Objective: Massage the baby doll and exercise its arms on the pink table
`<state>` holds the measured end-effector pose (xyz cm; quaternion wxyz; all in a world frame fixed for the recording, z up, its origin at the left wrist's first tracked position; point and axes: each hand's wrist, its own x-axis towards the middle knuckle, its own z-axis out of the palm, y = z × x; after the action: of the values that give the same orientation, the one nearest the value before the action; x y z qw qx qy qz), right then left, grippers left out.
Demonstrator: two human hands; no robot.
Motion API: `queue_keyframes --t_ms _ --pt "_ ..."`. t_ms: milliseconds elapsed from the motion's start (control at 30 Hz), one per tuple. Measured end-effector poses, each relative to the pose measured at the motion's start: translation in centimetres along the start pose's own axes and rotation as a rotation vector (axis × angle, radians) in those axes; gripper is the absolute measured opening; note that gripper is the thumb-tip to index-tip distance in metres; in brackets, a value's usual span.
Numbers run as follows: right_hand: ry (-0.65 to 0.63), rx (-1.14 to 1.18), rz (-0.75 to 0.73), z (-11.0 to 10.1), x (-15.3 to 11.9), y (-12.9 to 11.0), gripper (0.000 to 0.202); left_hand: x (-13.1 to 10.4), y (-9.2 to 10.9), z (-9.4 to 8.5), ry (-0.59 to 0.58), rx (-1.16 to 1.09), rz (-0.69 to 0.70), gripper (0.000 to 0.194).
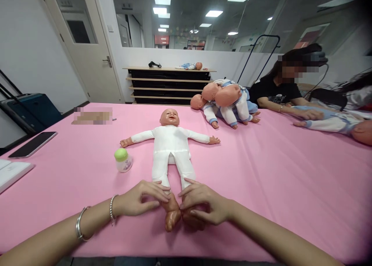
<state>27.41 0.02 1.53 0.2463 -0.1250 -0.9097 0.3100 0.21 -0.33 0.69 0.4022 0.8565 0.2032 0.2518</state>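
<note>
Both hands grip the doll's feet.
Your left hand (139,202) and right hand (205,207) each clasp one hard foot of the doll (171,146); its soft, light body lies on the bench (276,173) beyond them.

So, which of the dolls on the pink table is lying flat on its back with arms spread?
The doll in white at the table's middle, feet held by the left hand and right hand. The dolls in blue lie heaped together farther back.
</note>
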Motion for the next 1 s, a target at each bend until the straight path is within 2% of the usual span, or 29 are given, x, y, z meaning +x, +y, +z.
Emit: queue_keyframes --t_ms 33,100,167,233,300,367,433,500,567,633,700,767,800,867,933,1000 --pt "0.031 0.049 0.018 -0.3 0.4 0.1 0.025 0.3 0.1 -0.4 0.029 -0.075 -0.038 0.026" --pt "0.162 0.052 0.100 -1.0 1.5 1.0 0.023 1.5 -0.3 -1.1 0.179 -0.102 -0.126 0.027" --pt "0.293 -0.077 0.171 -1.3 2.6 2.6 0.025 2.9 -1.4 -1.6 0.380 0.055 -0.163 0.028" --pt "0.304 -0.235 0.230 -1.3 3.1 4.0 0.032 3.8 -2.5 -1.5 0.472 0.269 -0.170 0.029" --pt "0.194 -0.321 0.253 -1.0 2.8 4.5 0.042 3.8 -3.1 -1.1 0.372 0.391 -0.170 0.036" --pt "0.038 -0.309 0.208 -0.7 1.9 3.8 0.046 3.0 -2.9 -0.7 0.186 0.392 -0.154 0.040" --pt "-0.078 -0.233 0.112 -0.5 0.7 2.5 0.047 1.9 -2.2 -0.4 0.039 0.297 -0.102 0.037" --pt "-0.091 -0.103 0.035 -0.6 -0.1 1.3 0.044 1.1 -1.4 -0.4 0.013 0.107 -0.090 0.030" --pt "0.039 0.025 0.042 -1.0 -0.1 0.7 0.034 1.2 -0.9 -0.7 0.094 -0.106 -0.152 0.029" --pt "0.236 0.066 0.122 -1.4 0.6 1.2 0.026 2.1 -1.0 -0.9 0.278 -0.194 -0.237 0.033" --pt "0.369 -0.024 0.199 -1.6 1.7 2.3 0.027 3.3 -1.5 -1.1 0.468 -0.096 -0.252 0.033" --pt "0.354 -0.172 0.249 -1.6 2.6 3.5 0.037 4.3 -2.3 -0.9 0.542 0.095 -0.216 0.034" --pt "0.304 -0.235 0.262 -1.4 2.9 3.9 0.042 4.5 -2.7 -0.8 0.516 0.187 -0.200 0.037" --pt "0.162 -0.312 0.285 -1.0 2.8 4.4 0.043 4.3 -3.2 -0.4 0.373 0.322 -0.178 0.040" --pt "0.041 -0.322 0.280 -0.3 1.9 4.1 0.037 3.2 -3.4 0.1 0.209 0.363 -0.138 0.037" --pt "-0.010 -0.300 0.253 0.4 0.7 3.3 0.036 1.8 -3.0 0.5 0.099 0.323 -0.087 0.037"
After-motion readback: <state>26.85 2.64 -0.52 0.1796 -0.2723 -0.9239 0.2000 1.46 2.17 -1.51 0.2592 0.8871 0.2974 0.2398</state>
